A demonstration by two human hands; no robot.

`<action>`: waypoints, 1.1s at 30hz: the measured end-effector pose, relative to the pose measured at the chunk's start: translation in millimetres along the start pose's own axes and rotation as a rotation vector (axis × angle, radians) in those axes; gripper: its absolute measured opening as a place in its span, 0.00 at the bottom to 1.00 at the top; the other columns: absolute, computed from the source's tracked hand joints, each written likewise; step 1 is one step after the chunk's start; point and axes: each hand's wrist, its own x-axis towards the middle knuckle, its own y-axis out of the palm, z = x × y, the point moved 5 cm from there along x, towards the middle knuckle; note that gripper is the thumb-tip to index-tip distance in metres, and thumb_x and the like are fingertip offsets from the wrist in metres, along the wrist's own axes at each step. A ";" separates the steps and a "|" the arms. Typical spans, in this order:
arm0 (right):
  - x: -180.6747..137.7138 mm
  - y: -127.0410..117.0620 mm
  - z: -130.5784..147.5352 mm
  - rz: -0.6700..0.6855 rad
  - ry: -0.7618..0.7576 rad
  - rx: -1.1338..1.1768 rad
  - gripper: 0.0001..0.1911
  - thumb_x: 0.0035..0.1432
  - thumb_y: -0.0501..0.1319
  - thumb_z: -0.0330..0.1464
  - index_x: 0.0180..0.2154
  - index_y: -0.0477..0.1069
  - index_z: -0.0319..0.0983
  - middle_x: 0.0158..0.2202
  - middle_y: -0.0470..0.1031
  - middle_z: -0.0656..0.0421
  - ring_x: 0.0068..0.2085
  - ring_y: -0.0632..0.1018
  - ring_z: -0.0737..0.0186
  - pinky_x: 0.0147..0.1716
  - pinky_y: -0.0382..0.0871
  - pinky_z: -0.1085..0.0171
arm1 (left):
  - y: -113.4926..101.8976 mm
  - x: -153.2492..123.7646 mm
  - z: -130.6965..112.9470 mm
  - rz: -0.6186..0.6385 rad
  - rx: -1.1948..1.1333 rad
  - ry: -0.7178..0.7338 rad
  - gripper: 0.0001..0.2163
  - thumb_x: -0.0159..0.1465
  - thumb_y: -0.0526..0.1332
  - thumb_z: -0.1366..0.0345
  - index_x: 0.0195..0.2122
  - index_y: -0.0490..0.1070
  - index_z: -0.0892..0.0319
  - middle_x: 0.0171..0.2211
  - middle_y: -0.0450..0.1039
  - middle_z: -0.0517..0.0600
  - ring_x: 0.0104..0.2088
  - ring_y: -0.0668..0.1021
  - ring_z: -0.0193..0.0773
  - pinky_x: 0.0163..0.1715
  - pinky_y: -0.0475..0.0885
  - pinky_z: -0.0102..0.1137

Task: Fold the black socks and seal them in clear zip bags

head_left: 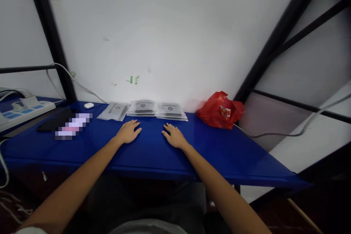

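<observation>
While the left hand (127, 132) and right hand (174, 136) rest, each grip apart, a forward nudge could skew the packets (142, 106).

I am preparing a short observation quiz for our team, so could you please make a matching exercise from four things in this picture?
1. Right hand
2. Plastic bag
3. Power strip
4. Printed packets

A. White and blue, at the picture's left edge
B. In a row along the wall
C. Palm down on the blue tabletop
D. Red and crumpled

Pairs: 1-C, 2-D, 3-A, 4-B
</observation>
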 end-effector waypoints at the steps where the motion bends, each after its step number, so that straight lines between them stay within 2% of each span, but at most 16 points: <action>1: 0.1 0.6 -0.3 0.004 0.000 -0.002 0.28 0.63 0.47 0.43 0.60 0.57 0.36 0.64 0.52 0.50 0.64 0.53 0.56 0.61 0.44 0.53 | -0.9 0.3 0.5 -0.008 0.007 0.006 0.25 0.65 0.44 0.52 0.58 0.61 0.58 0.62 0.55 0.53 0.62 0.57 0.43 0.60 0.52 0.40; 3: 0.8 1.8 -1.9 0.004 -0.001 0.001 0.28 0.63 0.46 0.43 0.60 0.57 0.37 0.64 0.52 0.51 0.64 0.53 0.57 0.61 0.44 0.53 | -5.1 1.1 1.9 -0.058 0.040 0.010 0.23 0.65 0.45 0.55 0.56 0.64 0.58 0.61 0.58 0.52 0.61 0.59 0.43 0.60 0.53 0.38; 5: 1.9 2.9 -3.9 -0.001 -0.004 0.011 0.28 0.63 0.47 0.43 0.60 0.57 0.37 0.64 0.52 0.51 0.64 0.53 0.57 0.61 0.44 0.54 | -13.0 1.6 4.7 -0.167 0.103 -0.011 0.20 0.65 0.45 0.59 0.53 0.67 0.59 0.59 0.62 0.53 0.60 0.61 0.42 0.59 0.54 0.36; 8: 2.9 3.7 -5.8 -0.011 -0.005 0.017 0.28 0.62 0.47 0.43 0.59 0.57 0.36 0.64 0.52 0.50 0.64 0.54 0.56 0.61 0.45 0.54 | -26.0 1.9 14.2 -0.335 0.203 -0.117 0.19 0.63 0.47 0.64 0.53 0.67 0.62 0.58 0.62 0.56 0.59 0.62 0.44 0.58 0.56 0.37; 10: 2.8 3.5 -5.8 -0.015 -0.002 0.018 0.28 0.62 0.47 0.43 0.59 0.58 0.36 0.64 0.53 0.51 0.64 0.54 0.56 0.61 0.45 0.54 | -31.0 3.4 24.6 -0.366 0.245 -0.217 0.20 0.62 0.49 0.65 0.54 0.65 0.63 0.58 0.61 0.58 0.57 0.63 0.47 0.57 0.58 0.39; 13: 2.1 3.0 -4.9 -0.019 -0.002 0.021 0.28 0.62 0.47 0.43 0.59 0.58 0.37 0.63 0.53 0.51 0.64 0.54 0.57 0.61 0.45 0.54 | -32.3 8.5 41.6 -0.284 0.261 -0.341 0.19 0.63 0.49 0.63 0.54 0.65 0.62 0.55 0.64 0.59 0.56 0.65 0.48 0.54 0.60 0.40; 16: 2.0 3.2 -5.2 -0.025 -0.004 0.026 0.28 0.62 0.48 0.44 0.59 0.58 0.37 0.63 0.53 0.51 0.64 0.55 0.57 0.61 0.45 0.54 | -32.8 14.1 50.5 -0.187 0.258 -0.367 0.18 0.64 0.47 0.62 0.51 0.68 0.62 0.50 0.68 0.60 0.52 0.69 0.48 0.48 0.65 0.37; 21: 2.8 3.8 -6.3 -0.026 -0.004 0.027 0.28 0.62 0.47 0.44 0.59 0.58 0.36 0.63 0.53 0.51 0.64 0.55 0.56 0.61 0.45 0.54 | -37.4 20.0 45.7 -0.108 0.291 -0.317 0.17 0.65 0.45 0.65 0.44 0.72 0.63 0.45 0.71 0.61 0.47 0.73 0.48 0.41 0.68 0.35; 27: 1.4 1.0 -3.0 -0.027 -0.010 0.007 0.27 0.62 0.48 0.42 0.58 0.59 0.36 0.63 0.55 0.50 0.64 0.55 0.57 0.61 0.46 0.54 | -40.7 21.9 39.6 -0.055 0.334 -0.305 0.16 0.63 0.48 0.66 0.42 0.73 0.66 0.45 0.71 0.64 0.46 0.74 0.49 0.42 0.68 0.36; 33: 2.5 1.6 -4.5 -0.021 0.002 0.015 0.26 0.62 0.48 0.42 0.58 0.59 0.37 0.63 0.54 0.51 0.64 0.55 0.56 0.61 0.46 0.54 | -41.3 7.8 35.1 -0.060 0.365 -0.289 0.17 0.64 0.47 0.66 0.42 0.73 0.66 0.45 0.72 0.62 0.46 0.73 0.49 0.42 0.68 0.36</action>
